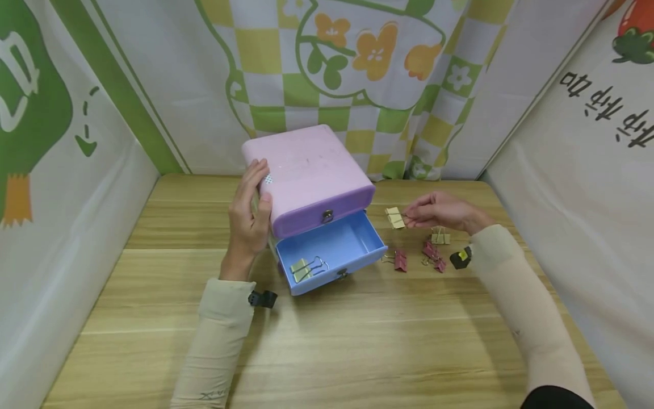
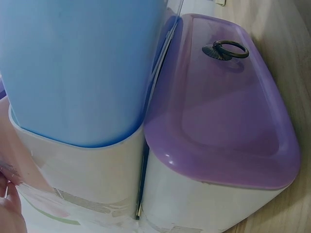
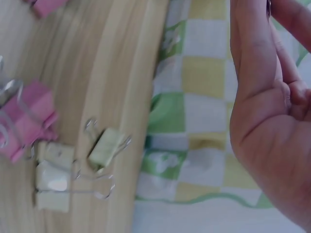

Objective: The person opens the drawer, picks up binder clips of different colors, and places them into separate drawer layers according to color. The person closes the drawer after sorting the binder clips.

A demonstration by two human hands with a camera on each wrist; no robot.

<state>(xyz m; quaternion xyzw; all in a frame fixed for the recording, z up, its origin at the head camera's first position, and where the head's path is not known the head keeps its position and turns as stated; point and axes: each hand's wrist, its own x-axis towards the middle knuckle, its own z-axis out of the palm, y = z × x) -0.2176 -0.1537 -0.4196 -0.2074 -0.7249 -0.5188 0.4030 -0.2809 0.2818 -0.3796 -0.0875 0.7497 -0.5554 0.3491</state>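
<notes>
A small chest of drawers with a pink top (image 1: 311,165) stands on the table, its blue drawer (image 1: 349,238) pulled out below a purple drawer front (image 1: 324,215). One pale yellow binder clip (image 1: 301,270) lies inside the blue drawer. My left hand (image 1: 249,221) rests against the chest's left side, fingers fairly straight, fingertips at the top edge. To the right of the chest, my right hand (image 1: 441,212) pinches a yellow binder clip (image 1: 395,218) by its wire handle, above the table. That clip is out of sight in the right wrist view, where the hand (image 3: 272,111) shows partly.
Right of the drawer lie pink binder clips (image 1: 401,261) and a yellow one (image 1: 440,236); the right wrist view shows another small yellow clip (image 3: 106,147). A checked curtain (image 1: 306,91) hangs behind the wooden table (image 1: 153,318). A second purple drawer front (image 2: 228,107) is closed.
</notes>
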